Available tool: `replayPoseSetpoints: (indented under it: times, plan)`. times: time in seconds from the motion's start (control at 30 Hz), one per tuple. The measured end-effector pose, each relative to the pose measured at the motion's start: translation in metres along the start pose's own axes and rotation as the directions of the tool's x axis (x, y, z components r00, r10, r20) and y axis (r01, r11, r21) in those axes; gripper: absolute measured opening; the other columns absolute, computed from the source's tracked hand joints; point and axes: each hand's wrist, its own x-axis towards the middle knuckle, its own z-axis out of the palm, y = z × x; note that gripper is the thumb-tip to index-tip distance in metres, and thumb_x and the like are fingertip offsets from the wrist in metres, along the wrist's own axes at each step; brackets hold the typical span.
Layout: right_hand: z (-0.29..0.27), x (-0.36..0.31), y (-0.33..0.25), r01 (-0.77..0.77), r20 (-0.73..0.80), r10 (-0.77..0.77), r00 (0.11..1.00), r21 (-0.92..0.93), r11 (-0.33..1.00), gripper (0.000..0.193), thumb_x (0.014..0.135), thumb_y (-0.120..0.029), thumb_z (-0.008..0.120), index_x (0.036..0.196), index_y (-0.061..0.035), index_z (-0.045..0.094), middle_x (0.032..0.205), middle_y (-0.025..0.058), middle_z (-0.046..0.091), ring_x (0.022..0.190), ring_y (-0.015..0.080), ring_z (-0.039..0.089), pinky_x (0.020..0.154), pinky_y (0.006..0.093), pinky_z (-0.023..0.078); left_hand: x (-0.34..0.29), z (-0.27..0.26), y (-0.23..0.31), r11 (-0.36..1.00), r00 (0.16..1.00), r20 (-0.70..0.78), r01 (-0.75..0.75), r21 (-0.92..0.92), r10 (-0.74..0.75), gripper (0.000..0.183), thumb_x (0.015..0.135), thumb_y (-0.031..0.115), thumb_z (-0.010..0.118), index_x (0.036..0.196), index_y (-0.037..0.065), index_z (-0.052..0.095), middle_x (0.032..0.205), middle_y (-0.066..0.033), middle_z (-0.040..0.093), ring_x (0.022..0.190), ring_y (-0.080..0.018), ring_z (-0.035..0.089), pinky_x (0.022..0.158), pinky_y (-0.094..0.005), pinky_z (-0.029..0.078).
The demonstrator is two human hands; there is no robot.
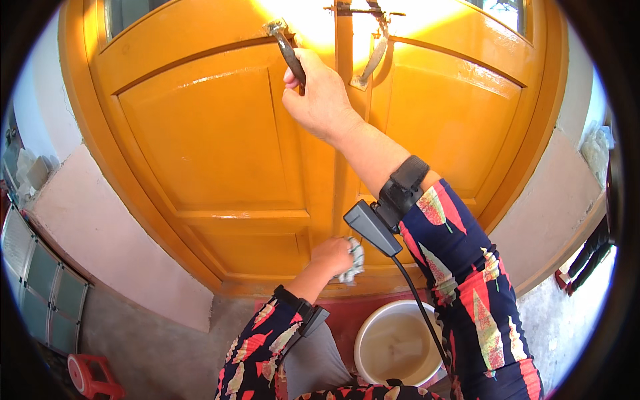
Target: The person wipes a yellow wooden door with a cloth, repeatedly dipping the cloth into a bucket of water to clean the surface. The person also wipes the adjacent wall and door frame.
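My right hand (320, 97) is closed around the dark curved door handle (288, 53) on the left leaf of a yellow-orange double door (207, 127). A worn metal handle (373, 63) on the right leaf is just to the right of that hand. Lower down, my left hand (330, 257) grips a crumpled white and dark cloth (353, 261) close to the foot of the door, near where the leaves meet. Whether the cloth touches the wood I cannot tell. My fingers on the cloth are partly hidden.
A white basin (363, 340) of cloudy water stands at my feet, right of my knee. At lower left are a red plastic stool (93, 375) and a glass-panelled cabinet (48, 283). A bolt (363, 10) crosses the door's top. A person's legs (587, 257) show at far right.
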Motion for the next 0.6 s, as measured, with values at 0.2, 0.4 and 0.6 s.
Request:
replayPoseSetpoints:
  times: [0.2, 0.4, 0.6]
  plan:
    - [0.006, -0.001, 0.002, 0.036, 0.011, -0.037, 0.999, 0.099, 0.994, 0.052, 0.08, -0.005, 0.058, 0.13, -0.0007, 0.048, 0.106, 0.0142, 0.064, 0.101, 0.0227, 0.063, 0.089, 0.031, 0.05, -0.013, 0.019, 0.031, 0.658, 0.974, -0.11, -0.217, -0.721, 0.2, 0.025, 0.08, 0.022, 0.064, 0.089, -0.001, 0.066, 0.082, -0.0214, 0.065, 0.075, -0.0323, 0.065, 0.068, -0.0409, 0.051]
    - [-0.002, -0.042, 0.012, 0.336, 0.007, -0.336, 0.942, -0.051, 0.941, 0.061, 0.079, -0.01, 0.061, 0.136, 0.0031, 0.043, 0.133, 0.0246, 0.051, 0.125, 0.0384, 0.049, 0.107, 0.0406, 0.038, -0.028, 0.036, 0.033, -0.03, 0.934, 0.291, 0.303, -0.952, 0.207, 0.018, 0.095, 0.017, 0.055, 0.099, 0.002, 0.064, 0.09, -0.0038, 0.068, 0.078, -0.0153, 0.065, 0.072, -0.0325, 0.054]
    - [-0.088, -0.183, 0.038, 0.065, 0.291, 0.025, 0.956, -0.298, 0.952, 0.049, 0.083, -0.015, 0.065, 0.128, 0.0008, 0.052, 0.124, 0.023, 0.056, 0.114, 0.0406, 0.053, 0.097, 0.0457, 0.043, -0.018, 0.036, 0.035, -0.141, 0.938, 0.317, 0.335, -0.931, 0.14, 0.021, 0.1, 0.02, 0.049, 0.109, 0.003, 0.058, 0.098, -0.0075, 0.066, 0.086, -0.0167, 0.066, 0.078, -0.0322, 0.054]
